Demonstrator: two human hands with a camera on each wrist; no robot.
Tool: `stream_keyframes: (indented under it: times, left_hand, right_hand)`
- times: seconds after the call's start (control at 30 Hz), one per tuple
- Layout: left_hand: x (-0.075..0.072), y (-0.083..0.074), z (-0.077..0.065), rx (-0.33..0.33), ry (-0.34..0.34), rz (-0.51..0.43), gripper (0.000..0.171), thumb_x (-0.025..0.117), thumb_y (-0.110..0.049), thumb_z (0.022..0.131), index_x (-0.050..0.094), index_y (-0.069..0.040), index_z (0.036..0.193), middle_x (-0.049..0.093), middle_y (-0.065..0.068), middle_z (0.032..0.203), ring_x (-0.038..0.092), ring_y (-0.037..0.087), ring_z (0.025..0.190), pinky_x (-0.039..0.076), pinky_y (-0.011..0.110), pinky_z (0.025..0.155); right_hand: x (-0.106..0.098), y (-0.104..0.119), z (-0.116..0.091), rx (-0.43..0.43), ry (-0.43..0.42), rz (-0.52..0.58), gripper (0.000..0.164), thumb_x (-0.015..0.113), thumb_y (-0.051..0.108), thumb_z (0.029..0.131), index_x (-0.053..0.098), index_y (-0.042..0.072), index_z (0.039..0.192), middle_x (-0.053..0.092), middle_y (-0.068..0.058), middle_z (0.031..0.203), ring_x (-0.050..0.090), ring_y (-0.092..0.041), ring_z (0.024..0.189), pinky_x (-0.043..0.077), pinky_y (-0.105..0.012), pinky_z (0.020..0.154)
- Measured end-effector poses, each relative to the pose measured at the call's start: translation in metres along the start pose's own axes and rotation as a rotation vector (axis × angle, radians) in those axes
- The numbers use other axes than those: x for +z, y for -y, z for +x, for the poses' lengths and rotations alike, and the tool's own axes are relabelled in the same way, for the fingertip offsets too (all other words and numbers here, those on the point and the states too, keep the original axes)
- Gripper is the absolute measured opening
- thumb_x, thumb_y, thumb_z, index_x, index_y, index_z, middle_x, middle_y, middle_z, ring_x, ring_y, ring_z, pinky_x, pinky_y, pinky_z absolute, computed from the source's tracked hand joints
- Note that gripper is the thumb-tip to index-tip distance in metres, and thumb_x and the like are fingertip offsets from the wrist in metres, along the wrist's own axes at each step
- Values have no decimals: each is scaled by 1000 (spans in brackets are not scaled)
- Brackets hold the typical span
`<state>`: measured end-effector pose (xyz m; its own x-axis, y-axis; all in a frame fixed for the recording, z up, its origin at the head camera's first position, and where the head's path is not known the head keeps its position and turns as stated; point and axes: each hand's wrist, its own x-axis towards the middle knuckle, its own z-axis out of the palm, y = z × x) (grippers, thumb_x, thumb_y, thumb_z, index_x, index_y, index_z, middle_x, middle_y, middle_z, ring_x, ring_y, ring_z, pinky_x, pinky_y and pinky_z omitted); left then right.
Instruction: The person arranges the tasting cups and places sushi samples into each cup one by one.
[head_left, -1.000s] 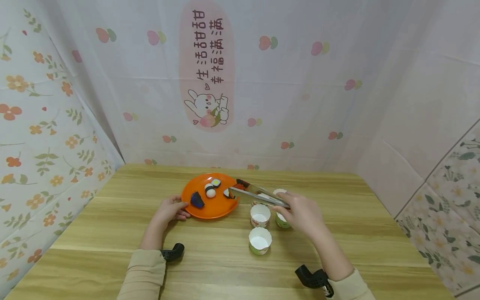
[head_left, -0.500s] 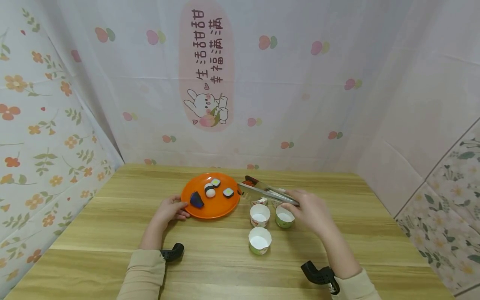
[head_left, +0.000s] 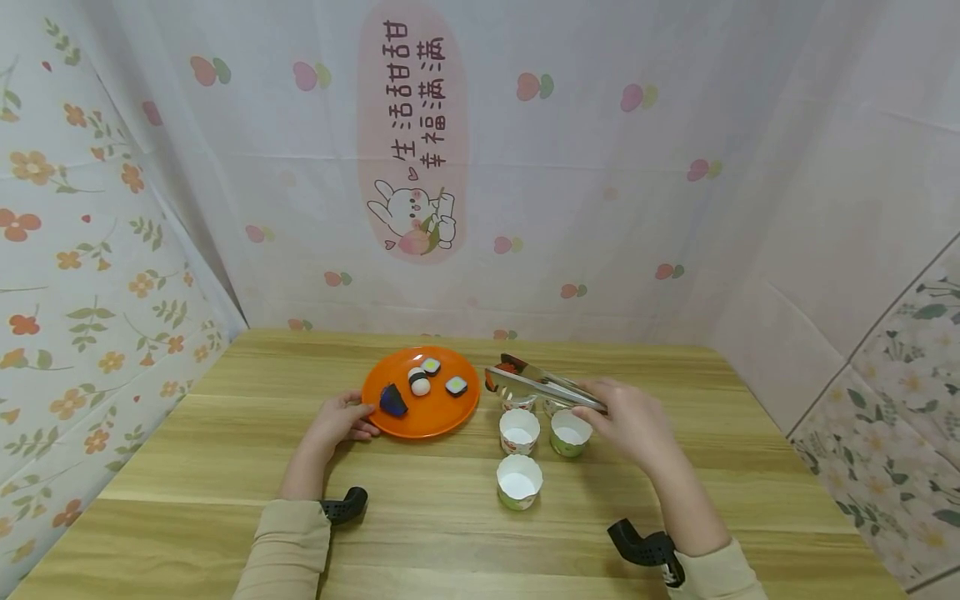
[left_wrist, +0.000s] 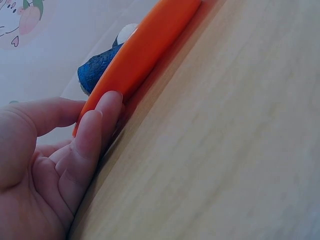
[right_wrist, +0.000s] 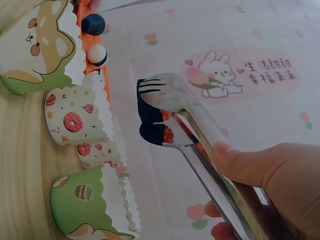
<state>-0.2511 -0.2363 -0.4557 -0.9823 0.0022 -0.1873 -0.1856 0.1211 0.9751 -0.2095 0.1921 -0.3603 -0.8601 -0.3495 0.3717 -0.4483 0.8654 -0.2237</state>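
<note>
My left hand [head_left: 339, 421] pinches the left rim of an orange plate [head_left: 423, 425], thumb above and fingers against its underside in the left wrist view. On the plate lie a dark blue wrapped piece [head_left: 392, 401], a white piece with a black band [head_left: 419, 382] and two toy sushi rolls [head_left: 456, 385] with yellow-green centres. Metal tongs [head_left: 551, 390] are gripped in my right hand [head_left: 630, 417]. Between their tips is a toy sushi piece [right_wrist: 149, 110], dark-wrapped with a red-orange topping. It hangs just right of the plate, above the rear cups.
Several patterned paper baking cups stand right of the plate: a front one [head_left: 519, 482], a middle one [head_left: 519, 432], a green one [head_left: 570, 433], and others behind, partly hidden by the tongs. A printed curtain [head_left: 480, 292] hangs along the back of the wooden table [head_left: 420, 533].
My right hand has moved right with the tongs and the sushi piece, from over the plate's right edge to above the rear cups. The left hand and plate stay put.
</note>
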Motion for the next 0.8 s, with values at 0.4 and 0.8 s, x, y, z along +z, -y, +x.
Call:
stream_keyframes:
  times: [0.4, 0.8]
  left_hand:
    - [-1, 3, 2, 4, 7, -9, 52, 51, -7, 98, 28, 13, 141, 66, 12, 79, 66, 17, 60, 56, 25, 57]
    - [-1, 2, 3, -6, 7, 14, 51, 51, -8, 99, 29, 13, 140, 66, 10, 80, 67, 17, 62, 56, 25, 58]
  right_hand:
    - [-3, -8, -1, 42, 28, -27, 36, 73, 30, 86, 69, 11, 116, 68, -9, 104, 47, -14, 61, 33, -29, 46]
    - [-1, -15, -1, 67, 50, -51, 41, 72, 31, 86, 67, 9, 120, 67, -13, 110, 46, -13, 57, 31, -29, 43]
